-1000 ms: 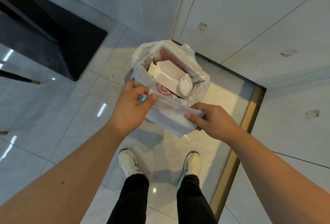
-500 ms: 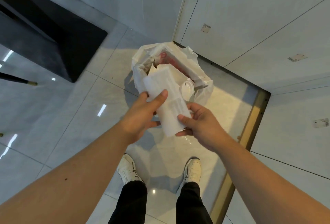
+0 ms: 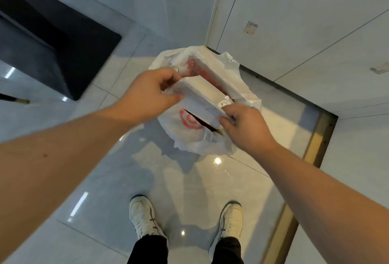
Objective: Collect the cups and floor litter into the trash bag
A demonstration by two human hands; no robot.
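A white plastic trash bag point(image 3: 189, 139) with a red printed logo stands on the tiled floor in front of my feet. It is stuffed with white boxes and red-printed wrapping. Over its mouth I hold a folded white paper sheet point(image 3: 200, 101), lying slantwise. My left hand point(image 3: 147, 93) pinches the sheet's upper left end. My right hand point(image 3: 244, 125) grips its lower right end, next to a small white lid point(image 3: 223, 103) that peeks out of the bag.
A black furniture base point(image 3: 63, 53) stands on the floor at the upper left. White wall panels point(image 3: 305, 21) rise behind the bag, with a brass floor strip point(image 3: 315, 143) on the right. My two white shoes point(image 3: 143, 217) are at the bottom.
Both hands have carried the white paper from in front of the bag up over its mouth, turning it slantwise. The view has tilted a little downward.
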